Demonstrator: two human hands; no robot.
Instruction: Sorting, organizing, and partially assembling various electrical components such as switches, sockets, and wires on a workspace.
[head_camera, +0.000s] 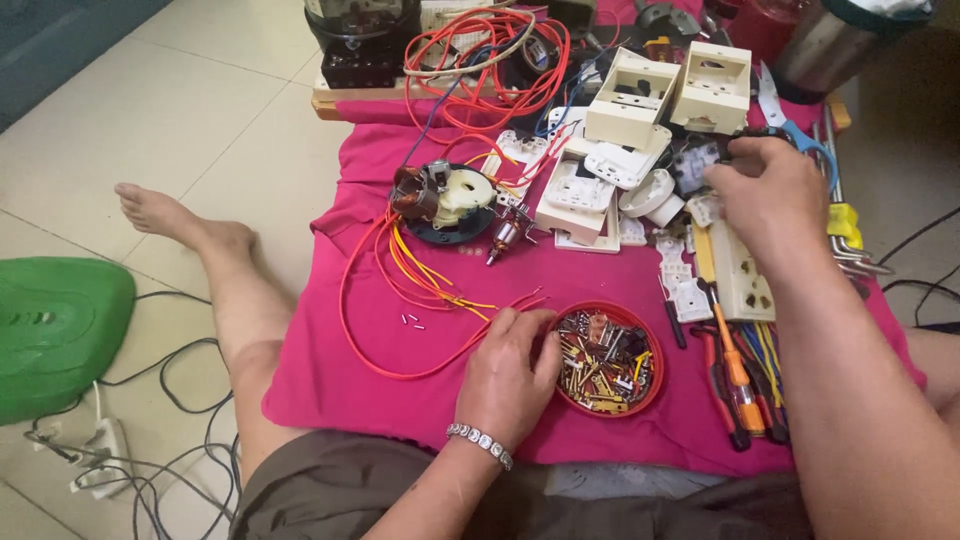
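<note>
On the pink cloth (330, 370) | left hand (510, 375) is resting, fingers curled, against the round red tray (655, 385) brimming with small brass parts | right hand (765, 195) is pinching a small grey part (692, 168).

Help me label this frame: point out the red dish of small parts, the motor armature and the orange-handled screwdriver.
red dish (655, 372), head view, on its right rim.
motor armature (507, 238), head view, on its copper-wound middle.
orange-handled screwdriver (738, 372), head view, on its orange handle.

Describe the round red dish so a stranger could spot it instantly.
Start at the pink cloth spread over the floor and go to its near edge. There the left hand touches the red dish, the only round tray there, heaped with small brass screws and metal bits.
</note>
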